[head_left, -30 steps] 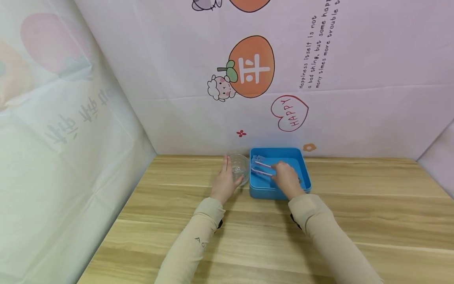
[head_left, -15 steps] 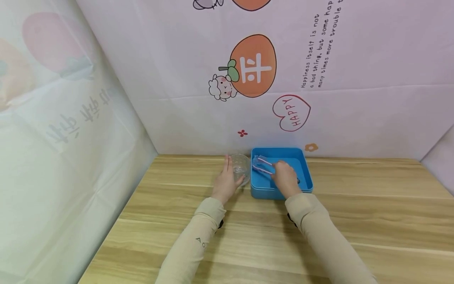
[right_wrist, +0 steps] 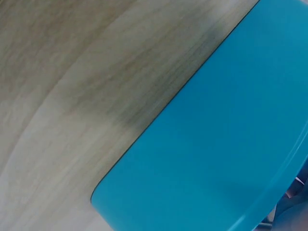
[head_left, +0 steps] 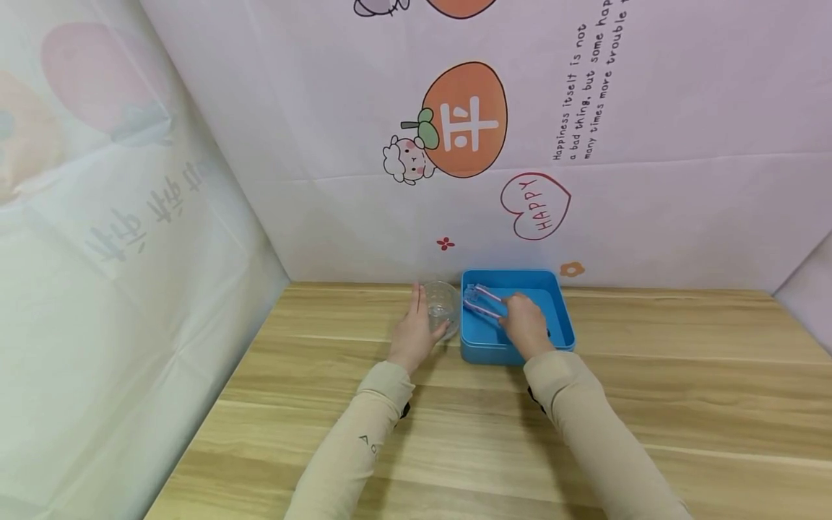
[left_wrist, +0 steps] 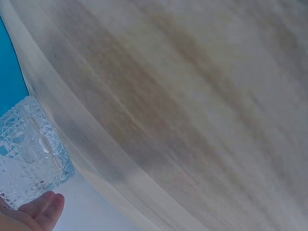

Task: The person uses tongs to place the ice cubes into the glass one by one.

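My left hand (head_left: 411, 338) holds a clear glass cup (head_left: 443, 307) at its side, thumb at the near side and fingers along the left. The left wrist view shows the cup's cut pattern (left_wrist: 33, 149) and my fingertips (left_wrist: 50, 207) against it. My right hand (head_left: 525, 325) reaches into a blue box (head_left: 497, 354) and grips pink-and-white tongs (head_left: 484, 310). Their clear ends point left, low by the box's left wall. In the right wrist view the box's outer wall (right_wrist: 202, 139) fills much of the picture and hides most of the hand.
The box and cup stand side by side on a wood-grain table (head_left: 455, 440), close to the printed back curtain (head_left: 364, 231). A small dark thing (head_left: 548, 333) shows in the box beside my right hand. Another curtain (head_left: 162, 303) hangs along the left.
The tongs' arms have shifted slightly and their clear ends look closer together than a second ago. My left hand stays on the cup. The head view has shifted a little.
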`<action>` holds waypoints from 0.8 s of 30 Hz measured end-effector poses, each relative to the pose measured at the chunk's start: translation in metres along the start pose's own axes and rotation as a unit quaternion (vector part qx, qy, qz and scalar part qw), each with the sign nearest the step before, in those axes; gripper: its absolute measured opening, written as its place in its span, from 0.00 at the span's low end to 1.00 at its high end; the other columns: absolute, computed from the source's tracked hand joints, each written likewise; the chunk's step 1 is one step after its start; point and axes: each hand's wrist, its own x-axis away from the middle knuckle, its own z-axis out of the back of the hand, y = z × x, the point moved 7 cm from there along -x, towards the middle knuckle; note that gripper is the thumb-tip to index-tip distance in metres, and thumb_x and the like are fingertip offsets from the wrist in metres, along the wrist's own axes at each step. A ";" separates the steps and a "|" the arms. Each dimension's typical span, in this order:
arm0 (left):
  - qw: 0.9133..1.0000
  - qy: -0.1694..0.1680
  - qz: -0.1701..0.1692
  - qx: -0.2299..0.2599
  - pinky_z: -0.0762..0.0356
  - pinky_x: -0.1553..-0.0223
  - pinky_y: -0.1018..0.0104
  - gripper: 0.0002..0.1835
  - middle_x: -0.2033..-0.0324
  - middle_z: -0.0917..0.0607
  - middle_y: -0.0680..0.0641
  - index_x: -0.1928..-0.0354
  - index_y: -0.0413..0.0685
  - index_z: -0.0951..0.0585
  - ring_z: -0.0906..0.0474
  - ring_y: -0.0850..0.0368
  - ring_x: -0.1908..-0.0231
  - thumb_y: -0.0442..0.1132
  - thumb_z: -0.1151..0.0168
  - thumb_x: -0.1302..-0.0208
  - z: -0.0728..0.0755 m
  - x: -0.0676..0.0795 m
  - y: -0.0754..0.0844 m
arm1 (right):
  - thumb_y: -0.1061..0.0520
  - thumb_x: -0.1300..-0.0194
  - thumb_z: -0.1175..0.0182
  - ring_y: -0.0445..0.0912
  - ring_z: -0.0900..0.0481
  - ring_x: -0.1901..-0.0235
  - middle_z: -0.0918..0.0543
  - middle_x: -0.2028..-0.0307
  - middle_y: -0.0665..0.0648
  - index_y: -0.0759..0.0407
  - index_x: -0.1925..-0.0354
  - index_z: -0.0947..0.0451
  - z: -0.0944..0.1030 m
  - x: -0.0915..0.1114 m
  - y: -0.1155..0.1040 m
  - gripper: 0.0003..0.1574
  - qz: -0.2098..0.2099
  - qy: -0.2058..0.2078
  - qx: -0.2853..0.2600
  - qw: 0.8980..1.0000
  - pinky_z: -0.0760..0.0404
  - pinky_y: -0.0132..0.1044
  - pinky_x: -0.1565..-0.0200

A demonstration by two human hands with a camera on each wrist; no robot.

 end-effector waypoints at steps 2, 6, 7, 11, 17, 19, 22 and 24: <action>1.000 -0.001 0.001 0.000 0.32 0.81 0.71 0.48 0.25 0.51 0.43 0.26 0.40 0.53 0.27 0.57 0.78 0.59 0.44 0.36 0.001 0.000 0.001 | 0.60 0.38 0.38 0.61 0.24 0.47 0.23 0.46 0.70 0.69 0.42 0.27 0.000 -0.001 0.001 0.27 -0.001 -0.003 -0.005 1.000 0.22 0.54 0.48; 1.000 0.000 -0.001 -0.005 0.32 0.81 0.71 0.47 0.25 0.50 0.43 0.26 0.39 0.53 0.28 0.57 0.79 0.59 0.44 0.36 0.002 0.001 0.002 | 0.61 0.38 0.39 0.62 0.25 0.47 0.23 0.46 0.70 0.69 0.42 0.27 -0.001 -0.002 0.002 0.26 0.004 -0.005 -0.008 1.000 0.22 0.54 0.48; 1.000 0.001 -0.002 -0.005 0.32 0.81 0.71 0.47 0.25 0.50 0.42 0.27 0.39 0.52 0.28 0.57 0.79 0.59 0.44 0.36 0.002 0.001 0.002 | 0.61 0.38 0.39 0.62 0.25 0.47 0.23 0.46 0.70 0.69 0.43 0.27 -0.001 -0.002 0.003 0.26 0.005 -0.006 -0.009 1.000 0.23 0.54 0.48; 1.000 0.002 -0.003 -0.004 0.31 0.80 0.70 0.47 0.26 0.50 0.42 0.27 0.39 0.52 0.27 0.56 0.78 0.58 0.44 0.36 0.002 0.001 0.003 | 0.61 0.37 0.40 0.62 0.25 0.47 0.23 0.46 0.70 0.68 0.42 0.27 -0.002 -0.003 0.003 0.25 0.005 -0.014 -0.015 1.000 0.23 0.54 0.47; 1.000 -0.001 0.001 0.002 0.27 0.76 0.68 0.47 0.25 0.51 0.43 0.26 0.40 0.52 0.23 0.53 0.72 0.59 0.45 0.36 0.003 0.001 0.002 | 0.62 0.37 0.40 0.62 0.24 0.47 0.23 0.45 0.70 0.68 0.43 0.26 -0.001 -0.004 0.007 0.24 -0.002 -0.020 -0.022 1.000 0.23 0.54 0.46; 1.000 -0.003 0.001 0.000 0.27 0.76 0.68 0.47 0.25 0.51 0.43 0.26 0.40 0.53 0.23 0.54 0.72 0.59 0.45 0.36 0.003 0.001 0.002 | 0.62 0.37 0.40 0.62 0.24 0.47 0.23 0.45 0.70 0.68 0.42 0.26 -0.001 -0.004 0.008 0.24 -0.003 -0.020 -0.022 1.000 0.23 0.54 0.46; 1.000 -0.003 0.000 -0.001 0.28 0.77 0.69 0.47 0.25 0.51 0.43 0.26 0.40 0.53 0.24 0.55 0.74 0.59 0.45 0.36 0.002 0.001 0.002 | 0.62 0.37 0.40 0.62 0.24 0.48 0.23 0.45 0.70 0.68 0.43 0.26 -0.001 -0.004 0.009 0.24 -0.003 -0.019 -0.021 1.000 0.23 0.54 0.47; 1.000 -0.003 -0.001 -0.001 0.30 0.79 0.70 0.47 0.25 0.51 0.43 0.26 0.40 0.53 0.26 0.56 0.76 0.59 0.45 0.36 0.002 0.001 0.002 | 0.62 0.37 0.40 0.62 0.24 0.48 0.23 0.45 0.70 0.68 0.43 0.26 -0.002 -0.004 0.009 0.24 -0.004 -0.020 -0.023 1.000 0.23 0.54 0.47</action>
